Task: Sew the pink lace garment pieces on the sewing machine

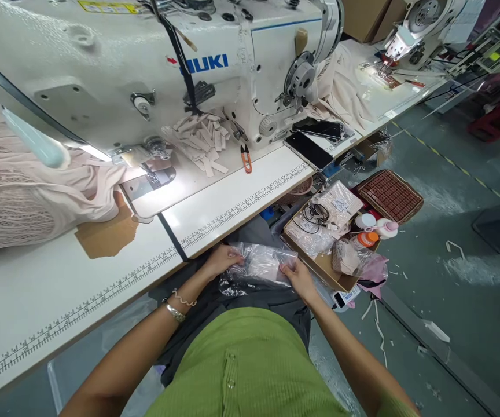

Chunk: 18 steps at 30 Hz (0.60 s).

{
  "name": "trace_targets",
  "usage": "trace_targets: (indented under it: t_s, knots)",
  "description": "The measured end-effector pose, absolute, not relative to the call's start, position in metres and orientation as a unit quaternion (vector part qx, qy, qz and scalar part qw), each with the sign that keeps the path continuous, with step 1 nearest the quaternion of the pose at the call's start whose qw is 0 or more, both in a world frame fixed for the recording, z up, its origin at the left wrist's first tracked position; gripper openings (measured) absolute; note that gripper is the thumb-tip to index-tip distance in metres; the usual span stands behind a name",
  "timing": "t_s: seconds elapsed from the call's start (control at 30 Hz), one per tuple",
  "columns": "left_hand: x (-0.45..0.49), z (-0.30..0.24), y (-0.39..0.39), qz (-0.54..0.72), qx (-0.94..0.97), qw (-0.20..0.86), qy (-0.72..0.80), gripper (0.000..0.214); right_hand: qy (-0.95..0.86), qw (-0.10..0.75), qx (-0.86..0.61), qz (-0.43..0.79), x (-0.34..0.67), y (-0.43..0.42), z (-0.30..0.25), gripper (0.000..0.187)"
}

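A clear plastic bag (263, 263) with something pale inside lies over my lap, below the table edge. My left hand (223, 260) grips the bag's left end with the fingers closed on the film. At the other end, my right hand (298, 279) pinches the bag near its right corner, thumb on top. What the pale contents are cannot be made out through the shiny plastic. Just right of the bag stands an open cardboard box (334, 278) full of packets and bottles.
A sewing machine (146, 75) stands on the white table (232, 202) with a printed ruler. Near it lie fabric strips (209, 139), orange thread snips (245, 159) and a phone (309, 149). Pale lace fabric (28, 197) covers the left side. A brown woven seat (389, 196) is at right.
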<state>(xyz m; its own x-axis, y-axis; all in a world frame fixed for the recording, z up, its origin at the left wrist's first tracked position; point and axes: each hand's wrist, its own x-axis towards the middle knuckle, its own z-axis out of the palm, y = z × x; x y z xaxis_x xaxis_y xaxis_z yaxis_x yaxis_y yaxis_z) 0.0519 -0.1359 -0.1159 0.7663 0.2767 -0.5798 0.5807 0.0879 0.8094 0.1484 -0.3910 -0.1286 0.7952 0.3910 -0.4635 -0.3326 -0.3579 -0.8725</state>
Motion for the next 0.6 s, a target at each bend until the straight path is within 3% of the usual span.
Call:
trace_targets:
  t_s: [0.23,0.4,0.5,0.6]
  knots:
    - [0.041,-0.114,-0.135,-0.107,0.637,0.703,0.296,0.062,-0.054,0.594,-0.728,0.338,0.142,-0.380,-0.132,0.056]
    - [0.043,-0.103,-0.138,-0.082,0.636,0.738,0.212,0.051,-0.089,0.594,-0.727,0.332,0.158,-0.380,-0.106,0.042]
    - [0.047,-0.092,-0.145,0.026,0.686,0.709,0.161,0.032,-0.152,0.597,-0.748,0.248,0.173,-0.385,-0.081,0.027]
    - [0.043,-0.090,-0.155,0.202,0.800,0.562,0.051,0.021,-0.293,0.540,-0.788,0.044,0.180,-0.392,-0.070,0.022]
